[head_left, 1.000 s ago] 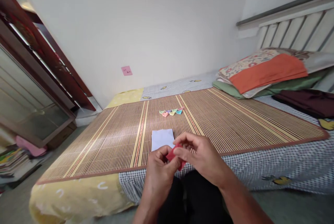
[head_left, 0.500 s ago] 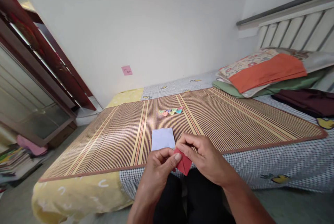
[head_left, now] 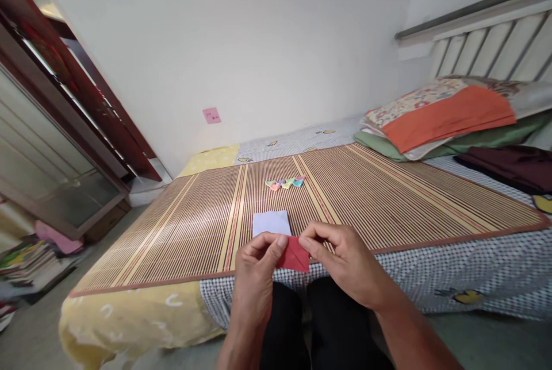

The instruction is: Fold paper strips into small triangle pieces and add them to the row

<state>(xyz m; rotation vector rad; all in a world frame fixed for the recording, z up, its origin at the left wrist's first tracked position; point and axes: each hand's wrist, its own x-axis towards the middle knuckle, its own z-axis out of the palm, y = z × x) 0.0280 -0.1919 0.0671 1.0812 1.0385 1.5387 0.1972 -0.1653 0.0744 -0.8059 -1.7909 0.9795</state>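
Note:
A small folded red paper (head_left: 294,255) with a diagonal crease hangs between my two hands, above the bed's front edge. The thumb and fingers of my left hand (head_left: 257,263) pinch its upper left corner. My right hand (head_left: 338,258) grips the upper right corner between thumb and forefinger. Just behind the hands, a pale bluish-white square of paper (head_left: 271,223) lies on the striped mat (head_left: 207,215), its near edge partly hidden. Farther back on the mat sits a row of several small folded papers (head_left: 285,182) in green, orange, yellow, blue and pink.
Pillows (head_left: 452,114) are stacked at the bed's right end, with dark maroon cloth (head_left: 509,166) beside them. A pink note (head_left: 211,115) is on the white wall. At left stand a cabinet (head_left: 52,169) and a pile of books (head_left: 26,261). My knees are below the bed edge.
The red paper has turned from a tilted, corner-down position to level. My hands have spread slightly apart, now holding its two upper corners. The view has shifted a little.

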